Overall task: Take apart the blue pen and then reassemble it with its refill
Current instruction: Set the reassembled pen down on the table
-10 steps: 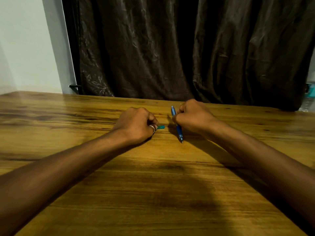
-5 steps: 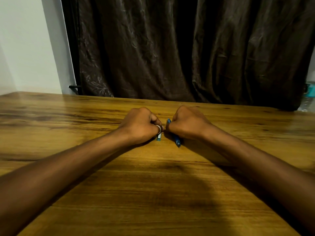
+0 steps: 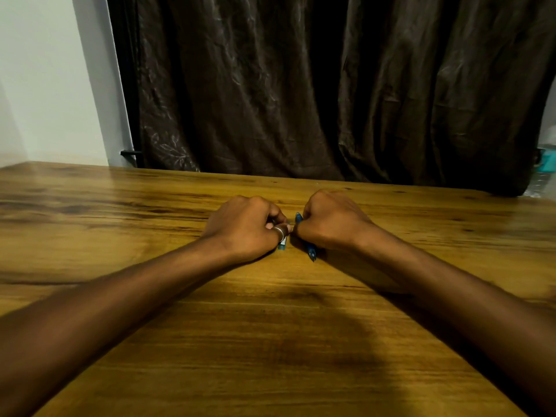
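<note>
Both my fists rest on the wooden table (image 3: 270, 341), knuckles almost touching. My right hand (image 3: 331, 219) is closed around the blue pen body (image 3: 311, 253); its tip pokes out below the fist toward me and its other end shows above the thumb. My left hand (image 3: 246, 227), with a silver ring on one finger, is closed on a small teal-blue pen piece (image 3: 282, 245) that sticks out under the fingers. Most of both parts is hidden inside the fists. I cannot tell whether the two parts touch.
A dark brown curtain (image 3: 331, 85) hangs right behind the table's far edge. A white wall (image 3: 45, 79) is at the left. A teal object (image 3: 546, 161) sits at the far right edge, beyond the table.
My hands have come together from slightly apart. The pen in my right hand tilted and sank deeper into the fist. The teal piece in my left hand turned from pointing right to pointing down.
</note>
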A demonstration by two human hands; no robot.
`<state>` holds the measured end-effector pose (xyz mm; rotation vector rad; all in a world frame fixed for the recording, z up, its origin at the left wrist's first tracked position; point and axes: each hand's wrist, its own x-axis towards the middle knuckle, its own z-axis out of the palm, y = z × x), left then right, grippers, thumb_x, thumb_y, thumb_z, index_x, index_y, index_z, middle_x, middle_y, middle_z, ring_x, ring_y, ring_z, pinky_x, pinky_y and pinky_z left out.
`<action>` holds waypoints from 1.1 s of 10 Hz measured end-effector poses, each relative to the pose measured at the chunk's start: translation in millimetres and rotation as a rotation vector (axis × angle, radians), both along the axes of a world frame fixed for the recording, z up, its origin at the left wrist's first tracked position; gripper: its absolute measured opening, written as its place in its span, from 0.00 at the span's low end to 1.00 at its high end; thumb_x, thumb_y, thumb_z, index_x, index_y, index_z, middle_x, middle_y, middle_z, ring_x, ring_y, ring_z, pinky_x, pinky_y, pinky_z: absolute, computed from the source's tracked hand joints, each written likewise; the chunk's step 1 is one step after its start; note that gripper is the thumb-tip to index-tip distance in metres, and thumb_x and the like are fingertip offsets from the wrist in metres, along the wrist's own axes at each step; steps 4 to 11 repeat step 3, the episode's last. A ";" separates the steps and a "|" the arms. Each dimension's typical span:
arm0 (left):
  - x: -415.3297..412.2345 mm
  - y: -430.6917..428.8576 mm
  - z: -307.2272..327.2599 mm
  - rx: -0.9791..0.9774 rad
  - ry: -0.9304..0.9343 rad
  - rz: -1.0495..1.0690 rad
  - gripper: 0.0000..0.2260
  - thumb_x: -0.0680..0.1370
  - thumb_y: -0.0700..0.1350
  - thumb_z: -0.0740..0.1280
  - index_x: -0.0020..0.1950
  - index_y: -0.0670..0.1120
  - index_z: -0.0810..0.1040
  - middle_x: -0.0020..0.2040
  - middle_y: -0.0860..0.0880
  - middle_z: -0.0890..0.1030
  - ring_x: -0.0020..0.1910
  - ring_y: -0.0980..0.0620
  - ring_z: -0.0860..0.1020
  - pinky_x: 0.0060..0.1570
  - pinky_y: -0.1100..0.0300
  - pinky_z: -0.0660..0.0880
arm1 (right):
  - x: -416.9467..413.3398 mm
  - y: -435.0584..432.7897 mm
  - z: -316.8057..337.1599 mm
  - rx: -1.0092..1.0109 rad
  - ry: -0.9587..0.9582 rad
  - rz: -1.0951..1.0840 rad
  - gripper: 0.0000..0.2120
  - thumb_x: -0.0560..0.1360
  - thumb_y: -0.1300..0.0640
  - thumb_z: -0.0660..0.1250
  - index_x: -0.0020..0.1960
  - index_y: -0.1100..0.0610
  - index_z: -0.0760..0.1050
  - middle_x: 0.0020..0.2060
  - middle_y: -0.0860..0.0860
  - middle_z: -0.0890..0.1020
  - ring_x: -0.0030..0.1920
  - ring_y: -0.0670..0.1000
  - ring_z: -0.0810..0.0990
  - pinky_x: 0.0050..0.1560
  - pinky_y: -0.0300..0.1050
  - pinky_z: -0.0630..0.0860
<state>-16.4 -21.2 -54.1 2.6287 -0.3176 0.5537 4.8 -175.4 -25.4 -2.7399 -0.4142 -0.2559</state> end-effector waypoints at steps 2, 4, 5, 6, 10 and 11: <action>-4.4 -1.8 -2.0 0.069 -0.113 0.029 0.12 0.79 0.54 0.64 0.57 0.53 0.84 0.48 0.53 0.85 0.50 0.52 0.80 0.46 0.54 0.79 | -6.5 3.4 3.0 -0.022 -0.043 -0.044 0.19 0.74 0.44 0.69 0.31 0.55 0.72 0.29 0.50 0.74 0.33 0.49 0.73 0.27 0.41 0.61; -7.8 0.1 -6.0 0.086 -0.138 0.068 0.14 0.80 0.55 0.62 0.60 0.53 0.82 0.53 0.51 0.83 0.55 0.50 0.77 0.48 0.56 0.75 | -12.2 2.6 -0.4 0.009 -0.082 -0.059 0.21 0.76 0.42 0.66 0.32 0.55 0.72 0.29 0.51 0.74 0.33 0.50 0.74 0.27 0.42 0.61; -7.8 0.1 -6.0 0.086 -0.138 0.068 0.14 0.80 0.55 0.62 0.60 0.53 0.82 0.53 0.51 0.83 0.55 0.50 0.77 0.48 0.56 0.75 | -12.2 2.6 -0.4 0.009 -0.082 -0.059 0.21 0.76 0.42 0.66 0.32 0.55 0.72 0.29 0.51 0.74 0.33 0.50 0.74 0.27 0.42 0.61; -7.8 0.1 -6.0 0.086 -0.138 0.068 0.14 0.80 0.55 0.62 0.60 0.53 0.82 0.53 0.51 0.83 0.55 0.50 0.77 0.48 0.56 0.75 | -12.2 2.6 -0.4 0.009 -0.082 -0.059 0.21 0.76 0.42 0.66 0.32 0.55 0.72 0.29 0.51 0.74 0.33 0.50 0.74 0.27 0.42 0.61; -7.8 0.1 -6.0 0.086 -0.138 0.068 0.14 0.80 0.55 0.62 0.60 0.53 0.82 0.53 0.51 0.83 0.55 0.50 0.77 0.48 0.56 0.75 | -12.2 2.6 -0.4 0.009 -0.082 -0.059 0.21 0.76 0.42 0.66 0.32 0.55 0.72 0.29 0.51 0.74 0.33 0.50 0.74 0.27 0.42 0.61; -7.8 0.1 -6.0 0.086 -0.138 0.068 0.14 0.80 0.55 0.62 0.60 0.53 0.82 0.53 0.51 0.83 0.55 0.50 0.77 0.48 0.56 0.75 | -12.2 2.6 -0.4 0.009 -0.082 -0.059 0.21 0.76 0.42 0.66 0.32 0.55 0.72 0.29 0.51 0.74 0.33 0.50 0.74 0.27 0.42 0.61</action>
